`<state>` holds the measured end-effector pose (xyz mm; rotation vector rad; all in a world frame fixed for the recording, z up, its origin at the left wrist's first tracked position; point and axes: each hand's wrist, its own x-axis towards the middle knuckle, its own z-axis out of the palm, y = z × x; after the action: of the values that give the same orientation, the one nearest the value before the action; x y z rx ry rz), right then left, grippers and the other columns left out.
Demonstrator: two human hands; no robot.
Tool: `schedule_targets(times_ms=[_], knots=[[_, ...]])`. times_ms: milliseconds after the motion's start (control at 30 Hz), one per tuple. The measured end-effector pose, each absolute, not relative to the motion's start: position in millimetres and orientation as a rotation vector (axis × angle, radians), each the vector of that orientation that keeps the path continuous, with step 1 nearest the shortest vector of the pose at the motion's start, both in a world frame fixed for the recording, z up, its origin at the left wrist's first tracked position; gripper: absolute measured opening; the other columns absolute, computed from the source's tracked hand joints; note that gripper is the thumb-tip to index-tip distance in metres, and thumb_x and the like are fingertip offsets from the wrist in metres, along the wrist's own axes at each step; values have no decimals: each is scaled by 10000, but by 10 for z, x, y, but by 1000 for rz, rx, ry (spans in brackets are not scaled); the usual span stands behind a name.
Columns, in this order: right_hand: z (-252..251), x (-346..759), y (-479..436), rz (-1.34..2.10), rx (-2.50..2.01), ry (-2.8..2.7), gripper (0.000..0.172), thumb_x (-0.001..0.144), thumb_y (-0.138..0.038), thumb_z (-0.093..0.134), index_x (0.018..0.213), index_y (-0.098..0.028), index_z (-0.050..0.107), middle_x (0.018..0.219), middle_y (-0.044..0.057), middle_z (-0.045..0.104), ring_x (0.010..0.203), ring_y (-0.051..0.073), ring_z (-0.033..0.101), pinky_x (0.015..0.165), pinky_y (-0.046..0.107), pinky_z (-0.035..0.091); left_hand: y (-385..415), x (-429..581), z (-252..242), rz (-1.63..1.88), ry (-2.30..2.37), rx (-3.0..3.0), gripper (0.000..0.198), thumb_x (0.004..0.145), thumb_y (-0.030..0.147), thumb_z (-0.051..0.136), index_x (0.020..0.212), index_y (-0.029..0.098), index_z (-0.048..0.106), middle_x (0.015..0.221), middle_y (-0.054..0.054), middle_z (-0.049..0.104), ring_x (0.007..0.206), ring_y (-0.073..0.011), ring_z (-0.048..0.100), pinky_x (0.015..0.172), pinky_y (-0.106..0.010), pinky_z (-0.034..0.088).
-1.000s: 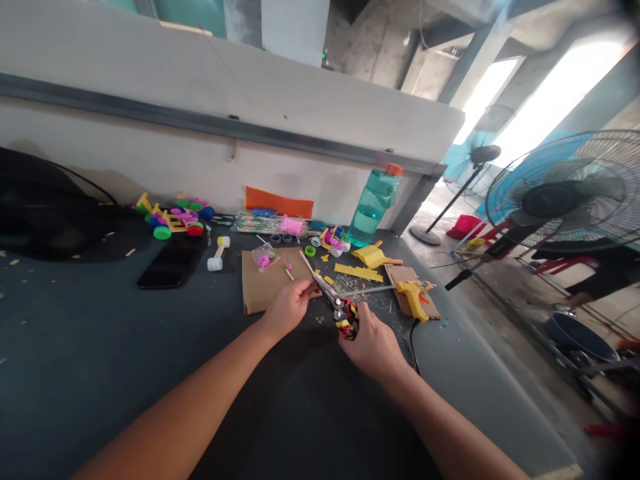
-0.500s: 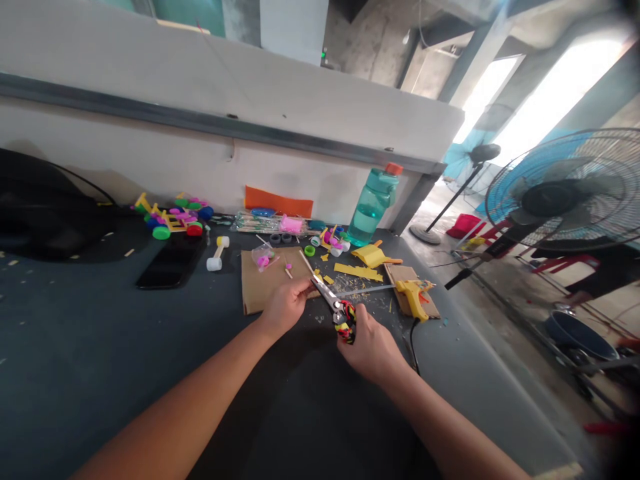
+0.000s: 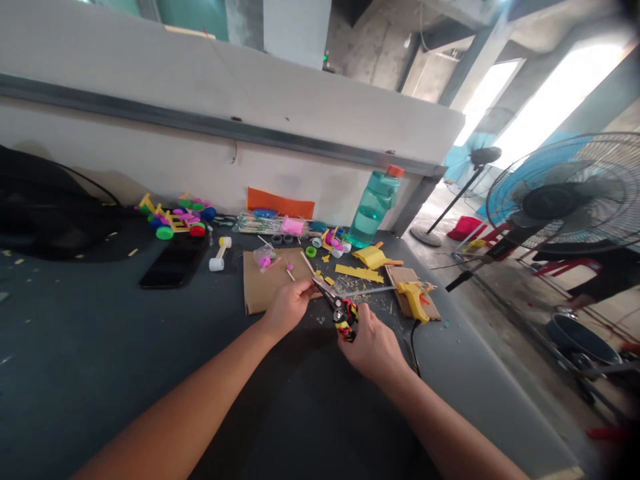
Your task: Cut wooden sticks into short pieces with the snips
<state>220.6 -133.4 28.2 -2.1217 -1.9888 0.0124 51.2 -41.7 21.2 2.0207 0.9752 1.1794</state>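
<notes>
My right hand [image 3: 375, 343] is wrapped around the red, yellow and black handles of a pair of scissors [image 3: 338, 310]. Their blades point up and left, tips right by the fingertips of my left hand [image 3: 289, 307]. The left thumb and fingers are pinched together; what lies between them is too small and hidden to make out. A thin pale stick [image 3: 307, 262] runs away from the blade tips along the right side of a cardboard sheet [image 3: 260, 293]. On that sheet lie a small clear bag with pink pieces [image 3: 264, 259] and a short stick with a pink end [image 3: 290, 270].
Yellow strips [image 3: 359, 273] and scraps lie right of the blades. A yellow glue gun [image 3: 416, 298] rests on cardboard, its cord trailing frontward. Behind stand a teal bottle [image 3: 370, 210] and colourful wheeled toys [image 3: 180, 217]; a phone [image 3: 170, 265] lies left. A fan [image 3: 550, 200] stands right.
The scissor blades have turned slightly and look darker, with a little more gap between them. Both hands stay in nearly the same place; the whole view has shifted slightly.
</notes>
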Motion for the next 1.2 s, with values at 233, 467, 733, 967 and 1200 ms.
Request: schedule_targets(times_ms=[233, 467, 733, 967, 1200], knots=[[284, 2221, -1338, 2, -2089, -2009, 285, 753, -368, 529, 934, -185, 405, 835, 54, 586, 725, 207, 590, 591, 270, 322, -407, 479, 219, 1173, 1008, 2063, 215, 856, 221, 501, 958, 234, 690, 945, 27, 716, 831, -189, 670, 714, -253, 518], [279, 2217, -1328, 35, -2102, -1999, 299, 742, -377, 545, 924, -178, 417, 842, 64, 586, 740, 209, 583, 606, 269, 334, -393, 457, 190, 1185, 989, 2157, 254, 854, 149, 474, 961, 239, 685, 937, 11, 717, 868, -181, 664, 725, -244, 513], [272, 2222, -1326, 54, -2078, -1980, 288, 733, -347, 541, 930, -183, 410, 853, 58, 589, 763, 212, 583, 627, 273, 342, -390, 462, 181, 1169, 956, 2159, 265, 846, 112, 454, 949, 223, 672, 950, 9, 711, 868, -168, 662, 750, -249, 517], [262, 2217, -1340, 105, -2054, -1973, 281, 738, -350, 528, 928, -187, 400, 862, 63, 589, 774, 217, 586, 630, 273, 347, -387, 478, 163, 1158, 887, 2144, 304, 834, 80, 443, 991, 222, 662, 993, 2, 699, 922, -165, 648, 801, -253, 507], [261, 2209, -1335, 158, -2077, -1962, 281, 730, -330, 528, 936, -184, 406, 856, 65, 592, 752, 209, 588, 622, 270, 343, -403, 492, 169, 1123, 924, 2110, 303, 817, 68, 432, 937, 197, 678, 936, -11, 712, 882, -174, 657, 763, -253, 515]])
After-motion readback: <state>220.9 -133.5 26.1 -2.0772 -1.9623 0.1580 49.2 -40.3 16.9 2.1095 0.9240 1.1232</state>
